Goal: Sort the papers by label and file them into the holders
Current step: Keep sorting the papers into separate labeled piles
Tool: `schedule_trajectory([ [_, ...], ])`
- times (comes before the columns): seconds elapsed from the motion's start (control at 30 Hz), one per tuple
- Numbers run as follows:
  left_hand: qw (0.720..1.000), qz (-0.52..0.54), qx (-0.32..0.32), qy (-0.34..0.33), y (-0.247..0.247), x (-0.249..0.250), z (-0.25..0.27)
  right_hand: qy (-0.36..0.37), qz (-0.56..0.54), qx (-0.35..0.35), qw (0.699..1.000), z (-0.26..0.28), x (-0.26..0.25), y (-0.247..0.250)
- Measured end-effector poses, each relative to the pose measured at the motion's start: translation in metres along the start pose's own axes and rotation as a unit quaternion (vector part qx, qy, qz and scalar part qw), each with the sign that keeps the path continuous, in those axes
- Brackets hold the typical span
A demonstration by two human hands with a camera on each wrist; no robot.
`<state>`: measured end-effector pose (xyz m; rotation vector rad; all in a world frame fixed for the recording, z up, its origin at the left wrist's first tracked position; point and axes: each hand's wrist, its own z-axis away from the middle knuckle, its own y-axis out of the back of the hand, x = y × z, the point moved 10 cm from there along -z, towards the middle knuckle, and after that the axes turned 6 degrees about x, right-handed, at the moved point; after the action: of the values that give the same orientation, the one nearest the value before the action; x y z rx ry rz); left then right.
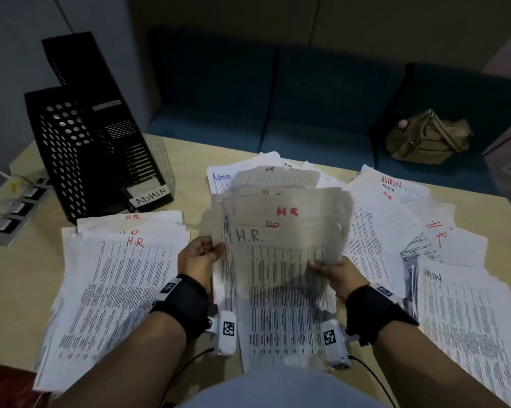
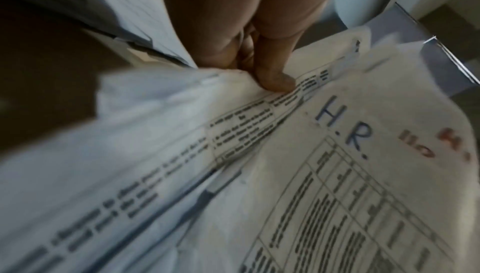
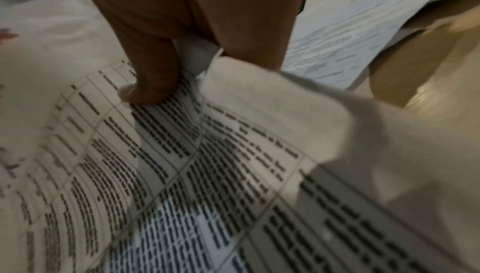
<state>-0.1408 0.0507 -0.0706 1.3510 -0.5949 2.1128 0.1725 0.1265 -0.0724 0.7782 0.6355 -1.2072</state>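
Note:
A bundle of printed sheets marked "H.R." (image 1: 280, 228) is lifted off the middle of the table, its upper part bent away from me. My left hand (image 1: 200, 254) pinches its left edge, thumb (image 2: 272, 80) on top of the paper (image 2: 337, 154). My right hand (image 1: 329, 270) pinches the lower right part, thumb (image 3: 148, 90) pressed on the printed table (image 3: 182, 174). A sorted HR pile (image 1: 119, 278) lies at the left. Two black mesh holders (image 1: 80, 142) stand at the far left, one labelled "ADMIN" (image 1: 151, 195).
Mixed sheets marked Admin and HR (image 1: 395, 207) fan across the right side of the wooden table (image 1: 19, 278). More Admin sheets (image 1: 466, 328) lie near the right edge. A power strip (image 1: 10, 216) sits at the far left. A tan bag (image 1: 428, 139) rests on the blue sofa (image 1: 307, 92) behind.

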Motion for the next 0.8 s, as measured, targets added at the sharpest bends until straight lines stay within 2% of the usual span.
schedule_trajectory([
  [0.1, 0.999, 0.012, -0.037, 0.015, -0.004, -0.009, 0.007, 0.015, 0.001, 0.033, 0.999, 0.0, -0.001, -0.003],
  [0.2, 0.998, 0.027, -0.042, 0.034, 0.002, -0.013, 0.01, 0.031, -0.001, 0.044, 0.999, 0.003, -0.001, -0.002],
  [0.37, 0.998, -0.011, 0.016, 0.059, 0.022, -0.027, 0.009, 0.051, -0.024, 0.089, 0.994, 0.008, 0.001, 0.011],
  [0.47, 0.996, -0.054, 0.022, 0.065, 0.029, -0.035, 0.003, 0.051, -0.046, 0.113, 0.991, 0.009, 0.008, 0.023],
  [0.53, 0.989, -0.138, -0.004, 0.046, 0.026, -0.035, 0.002, 0.04, -0.04, 0.127, 0.99, 0.013, 0.012, 0.029],
  [0.67, 0.953, -0.292, -0.084, 0.012, 0.009, -0.034, 0.016, 0.015, -0.043, 0.115, 0.992, 0.017, 0.018, 0.022],
  [0.8, 0.925, -0.317, -0.184, 0.1, -0.011, -0.052, 0.053, 0.01, 0.046, 0.102, 0.994, 0.024, 0.022, -0.008],
])
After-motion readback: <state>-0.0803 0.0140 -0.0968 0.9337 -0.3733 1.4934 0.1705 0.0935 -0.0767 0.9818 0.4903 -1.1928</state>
